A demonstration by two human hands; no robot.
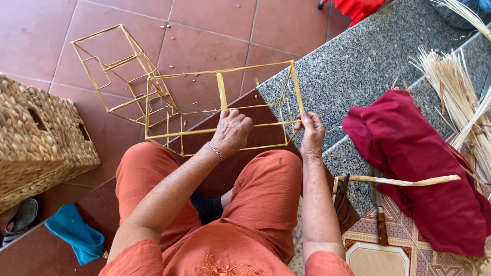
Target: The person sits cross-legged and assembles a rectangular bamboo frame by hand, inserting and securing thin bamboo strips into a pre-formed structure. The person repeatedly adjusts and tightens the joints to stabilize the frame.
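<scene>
Nearest the camera, the person's lap in orange trousers (pixel 266 189) fills the lower middle of the view. Above the knees, the left hand (pixel 232 132) is closed around a flat upright strip (pixel 221 91) of the frame (pixel 225 110), a box-shaped skeleton of pale yellow strips. A bracelet (pixel 216 151) sits on that wrist. The right hand (pixel 311 134) pinches the frame's right end between thumb and fingers, at the lower corner of that end. The frame is held above the knees, partly over the floor (pixel 46 36) and partly over the granite step (pixel 358 61).

At lower right, a knife (pixel 380 217) lies on patterned tiles, next to a dark red cloth (pixel 414 163). A pale stick (pixel 404 180) lies across the cloth's edge. At lower left lie a blue cloth (pixel 74 234) and a sandal (pixel 21 219).

Further left stands a woven basket (pixel 38 140). Beyond the held frame, a second frame (pixel 115 71) of the same strips rests on the floor, overlapping it in view. At far right, a bundle of pale straw (pixel 455 87) lies on the step.
</scene>
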